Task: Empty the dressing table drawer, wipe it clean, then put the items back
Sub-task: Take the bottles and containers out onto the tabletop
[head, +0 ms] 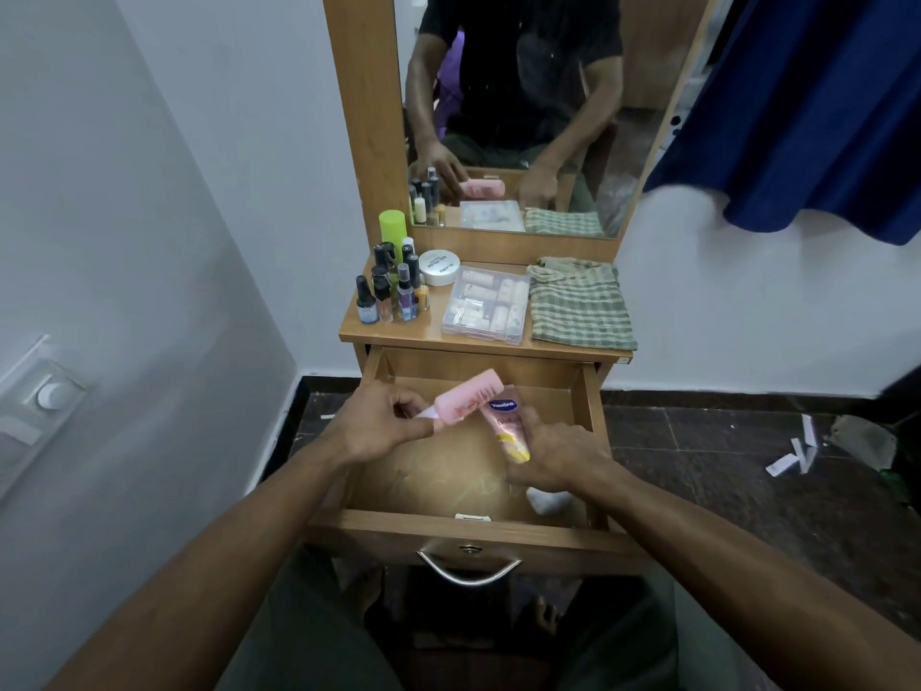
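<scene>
The wooden drawer (590, 421) of the dressing table is pulled out in front of me. Above it, my left hand (379, 426) holds a pink tube (466, 402) by its pale cap end. My right hand (558, 453) grips a pink and yellow Vaseline tube (503, 421), its blue logo facing up. The two tubes cross over the middle of the drawer. A white object (548, 501) lies in the drawer's front right corner, partly under my right wrist. The drawer floor shows dusty smears.
On the table top (428, 336) stand several nail polish bottles (393, 291), a green can (392, 229), a round white jar (438, 267), a clear compartment box (486, 304) and a folded green checked cloth (578, 304). A mirror (523, 117) rises behind. A blue curtain (807, 107) hangs at right.
</scene>
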